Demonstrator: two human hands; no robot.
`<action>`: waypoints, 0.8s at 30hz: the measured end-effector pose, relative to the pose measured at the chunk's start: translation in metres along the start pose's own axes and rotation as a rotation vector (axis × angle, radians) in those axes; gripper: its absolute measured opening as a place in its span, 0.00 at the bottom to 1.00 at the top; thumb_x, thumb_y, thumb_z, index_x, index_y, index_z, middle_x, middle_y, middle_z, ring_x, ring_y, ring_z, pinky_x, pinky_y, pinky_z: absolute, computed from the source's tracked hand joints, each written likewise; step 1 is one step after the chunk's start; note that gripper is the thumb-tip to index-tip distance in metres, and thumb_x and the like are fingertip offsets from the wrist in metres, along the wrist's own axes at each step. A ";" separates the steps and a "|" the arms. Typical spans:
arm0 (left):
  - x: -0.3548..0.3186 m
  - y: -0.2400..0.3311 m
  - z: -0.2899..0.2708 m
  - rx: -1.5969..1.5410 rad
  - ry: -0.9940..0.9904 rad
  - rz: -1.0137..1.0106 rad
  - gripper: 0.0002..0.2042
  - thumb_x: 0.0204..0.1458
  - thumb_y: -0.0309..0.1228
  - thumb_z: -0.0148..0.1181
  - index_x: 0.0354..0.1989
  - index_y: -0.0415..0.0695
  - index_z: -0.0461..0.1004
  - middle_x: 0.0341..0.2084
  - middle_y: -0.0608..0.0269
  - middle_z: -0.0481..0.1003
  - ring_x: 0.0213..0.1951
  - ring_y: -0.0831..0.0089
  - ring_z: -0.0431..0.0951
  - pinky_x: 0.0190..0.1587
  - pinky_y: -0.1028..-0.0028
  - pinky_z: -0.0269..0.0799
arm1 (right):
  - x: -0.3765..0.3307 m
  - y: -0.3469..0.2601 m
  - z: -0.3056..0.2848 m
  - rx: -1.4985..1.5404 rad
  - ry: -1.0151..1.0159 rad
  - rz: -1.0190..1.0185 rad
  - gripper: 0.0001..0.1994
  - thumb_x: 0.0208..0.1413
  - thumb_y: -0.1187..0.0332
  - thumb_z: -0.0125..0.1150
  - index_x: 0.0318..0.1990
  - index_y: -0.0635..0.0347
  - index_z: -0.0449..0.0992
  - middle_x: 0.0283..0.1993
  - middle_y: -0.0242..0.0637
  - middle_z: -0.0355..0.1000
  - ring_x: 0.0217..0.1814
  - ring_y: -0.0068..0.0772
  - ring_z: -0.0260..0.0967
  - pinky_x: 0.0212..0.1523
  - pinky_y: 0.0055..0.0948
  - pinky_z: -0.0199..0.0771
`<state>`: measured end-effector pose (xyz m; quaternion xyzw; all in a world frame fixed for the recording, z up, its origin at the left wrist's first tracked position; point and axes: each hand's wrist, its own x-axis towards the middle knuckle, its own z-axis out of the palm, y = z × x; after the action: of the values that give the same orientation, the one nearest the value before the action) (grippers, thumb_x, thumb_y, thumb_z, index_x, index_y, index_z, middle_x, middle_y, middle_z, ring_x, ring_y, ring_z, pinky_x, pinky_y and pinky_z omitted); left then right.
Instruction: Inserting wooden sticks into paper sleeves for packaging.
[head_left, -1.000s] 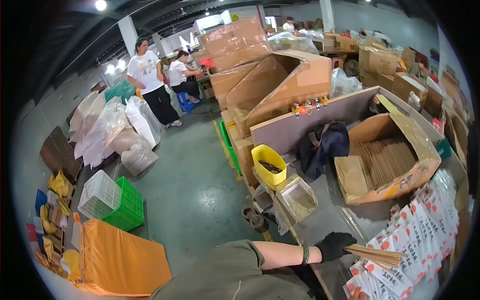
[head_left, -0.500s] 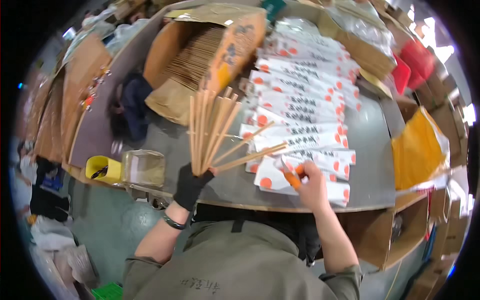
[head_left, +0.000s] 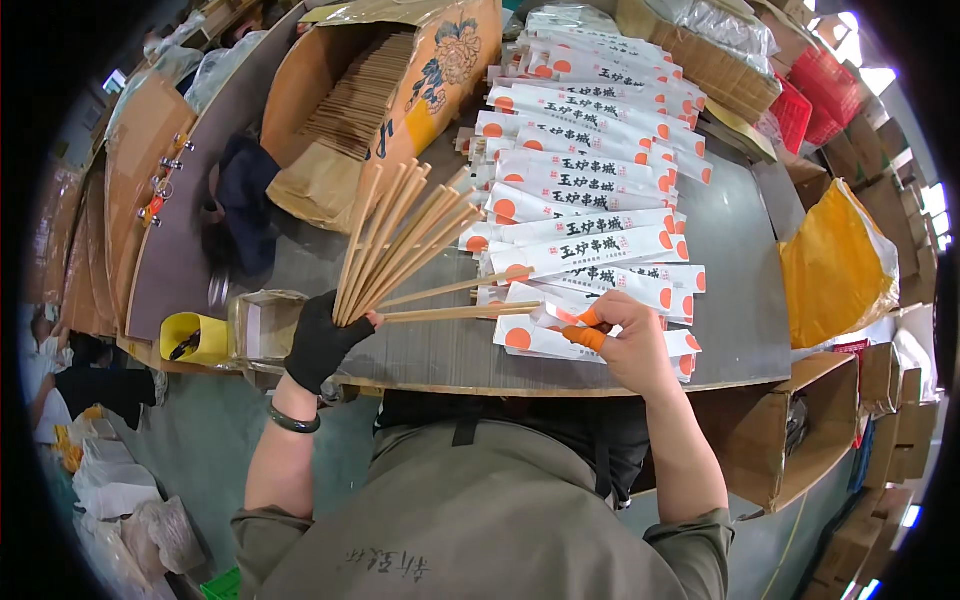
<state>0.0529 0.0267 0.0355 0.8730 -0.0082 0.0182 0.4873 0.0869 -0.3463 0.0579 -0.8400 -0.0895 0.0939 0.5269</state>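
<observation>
My left hand (head_left: 322, 342), in a black fingerless glove, is closed round a fanned bundle of pale wooden chopsticks (head_left: 405, 240). Most point up and away; a few lean right, and the lowest ones end at the mouth of a white paper sleeve (head_left: 548, 318). Whether their tips are inside it I cannot tell. My right hand (head_left: 635, 345), with orange covers on its fingertips, pinches that sleeve near its end. Beneath and beyond lie several overlapping white chopstick sleeves (head_left: 590, 228) with red dots and black print, in a long row.
An open carton (head_left: 440, 85) of stacked brown sticks lies at the back left. Nearer are dark cloth (head_left: 245, 195), a yellow cup (head_left: 193, 338) and a clear box (head_left: 268, 328). Right of the grey tabletop (head_left: 735, 270) stand a yellow bag (head_left: 838, 270) and red baskets (head_left: 825, 100).
My left hand has moved left with the chopsticks, drawing the lower ones back from over the sleeves. My right hand stays at the near sleeves; its orange-covered fingers have turned leftward. The view has shifted slightly.
</observation>
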 end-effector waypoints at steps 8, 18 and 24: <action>0.006 0.006 0.001 -0.051 0.008 -0.010 0.14 0.47 0.35 0.69 0.33 0.37 0.77 0.25 0.60 0.79 0.29 0.75 0.77 0.35 0.72 0.72 | 0.000 -0.005 -0.001 -0.095 0.038 -0.048 0.07 0.46 0.77 0.72 0.30 0.69 0.78 0.27 0.31 0.68 0.26 0.20 0.63 0.28 0.22 0.65; 0.004 -0.001 -0.003 0.010 -0.077 -0.020 0.13 0.47 0.35 0.69 0.33 0.37 0.76 0.25 0.60 0.79 0.28 0.76 0.76 0.34 0.72 0.72 | -0.002 -0.002 -0.002 -0.138 0.005 -0.075 0.07 0.45 0.75 0.72 0.30 0.67 0.79 0.27 0.32 0.69 0.27 0.24 0.65 0.29 0.24 0.66; 0.013 0.007 0.057 -0.363 -0.127 0.025 0.13 0.55 0.34 0.61 0.42 0.38 0.76 0.37 0.59 0.79 0.36 0.77 0.75 0.41 0.74 0.72 | 0.009 -0.009 0.030 -0.486 0.059 -0.573 0.06 0.44 0.72 0.70 0.29 0.61 0.79 0.30 0.31 0.71 0.31 0.33 0.69 0.32 0.30 0.70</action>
<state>0.0673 -0.0260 0.0122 0.7700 -0.0528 -0.0327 0.6350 0.0873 -0.3141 0.0525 -0.8838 -0.3252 -0.1057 0.3193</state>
